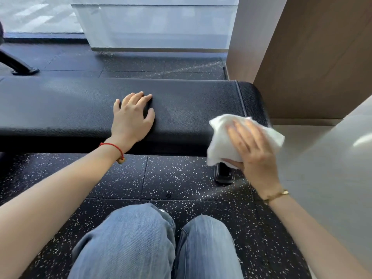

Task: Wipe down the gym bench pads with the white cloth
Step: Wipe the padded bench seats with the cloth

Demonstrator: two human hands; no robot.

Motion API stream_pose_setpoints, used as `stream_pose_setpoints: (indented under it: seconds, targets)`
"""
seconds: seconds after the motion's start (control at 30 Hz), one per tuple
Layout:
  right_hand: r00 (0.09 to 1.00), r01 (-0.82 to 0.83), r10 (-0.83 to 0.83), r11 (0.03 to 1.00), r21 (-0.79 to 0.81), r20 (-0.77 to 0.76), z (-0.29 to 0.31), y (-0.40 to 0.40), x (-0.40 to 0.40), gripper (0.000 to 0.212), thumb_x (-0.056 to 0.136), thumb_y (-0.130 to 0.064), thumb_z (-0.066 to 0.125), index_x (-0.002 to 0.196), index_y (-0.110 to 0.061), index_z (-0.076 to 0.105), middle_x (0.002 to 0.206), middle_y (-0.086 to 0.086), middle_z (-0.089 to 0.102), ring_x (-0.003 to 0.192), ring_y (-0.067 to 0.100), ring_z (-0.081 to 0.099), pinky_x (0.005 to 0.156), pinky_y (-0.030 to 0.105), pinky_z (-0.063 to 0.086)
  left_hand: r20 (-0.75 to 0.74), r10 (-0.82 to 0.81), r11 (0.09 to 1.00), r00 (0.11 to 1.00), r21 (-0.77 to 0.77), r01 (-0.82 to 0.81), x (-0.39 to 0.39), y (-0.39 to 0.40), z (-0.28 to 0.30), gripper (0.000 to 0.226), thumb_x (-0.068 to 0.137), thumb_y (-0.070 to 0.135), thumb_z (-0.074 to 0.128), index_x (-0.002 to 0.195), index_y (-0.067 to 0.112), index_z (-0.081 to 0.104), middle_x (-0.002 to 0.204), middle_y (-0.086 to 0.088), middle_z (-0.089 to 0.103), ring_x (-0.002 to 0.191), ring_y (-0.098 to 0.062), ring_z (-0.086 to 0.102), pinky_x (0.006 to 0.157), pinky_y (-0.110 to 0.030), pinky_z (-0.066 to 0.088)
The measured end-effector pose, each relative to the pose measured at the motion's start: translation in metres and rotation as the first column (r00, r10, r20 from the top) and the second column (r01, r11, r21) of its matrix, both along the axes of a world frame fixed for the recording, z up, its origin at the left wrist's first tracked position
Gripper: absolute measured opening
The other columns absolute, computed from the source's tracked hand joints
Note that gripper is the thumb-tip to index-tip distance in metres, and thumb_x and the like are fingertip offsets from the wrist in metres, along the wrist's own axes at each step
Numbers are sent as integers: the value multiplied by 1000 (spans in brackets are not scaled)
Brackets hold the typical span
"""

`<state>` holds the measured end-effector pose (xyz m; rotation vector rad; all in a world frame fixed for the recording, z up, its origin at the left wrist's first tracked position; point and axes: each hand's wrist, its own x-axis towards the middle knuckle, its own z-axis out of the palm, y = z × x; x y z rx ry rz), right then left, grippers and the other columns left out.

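Note:
A long black leather bench pad (60, 105) runs across the view from the left edge to a rounded right end. My left hand (131, 117) rests on top of the pad near its front edge, fingers spread. My right hand (251, 150) holds the white cloth (221, 137) at the pad's front right corner; the fingers lie over the cloth and the thumb tucks beneath it. The cloth hangs down past the pad's front edge and is slightly blurred.
The bench foot (224, 175) stands on black speckled rubber floor (161, 178) below the cloth. A beige wall and column (312, 57) rise close to the right. Another machine's black leg (20, 67) sits far left. My knees in blue jeans (141, 242) are at the bottom.

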<state>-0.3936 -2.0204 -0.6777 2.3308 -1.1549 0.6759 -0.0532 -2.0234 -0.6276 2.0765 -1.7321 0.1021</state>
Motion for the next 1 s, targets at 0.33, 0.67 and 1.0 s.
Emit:
stream_pose_setpoints:
  seconds: [0.33,0.67,1.0]
  targets:
    - [994,-78,80,997,30,-80,14,5,111,86,86,-72,50,150,-15,41,150,6,48,138,32,44,118,47,31,4,7,1000,1000,15,-7,-4,1,3,47,97,33,45,143,22,47,152,-4,43,145,-23,30,120,-54,16]
    - [996,68,-77,986,150,53,13,-7,-6,92,85,-67,62,150,-7,38,153,12,42,144,34,34,117,51,30,7,5,1000,1000,28,-5,-4,1,3,47,98,34,42,144,23,46,153,-2,41,145,-22,29,120,-55,15]
    - [997,-40,57,949,314,-45,39,8,113,86,90,-74,38,149,-12,40,153,7,43,143,30,36,121,45,24,3,-16,998,1000,68,16,3,2,6,49,99,37,44,146,26,44,155,-1,39,147,-22,27,121,-51,15]
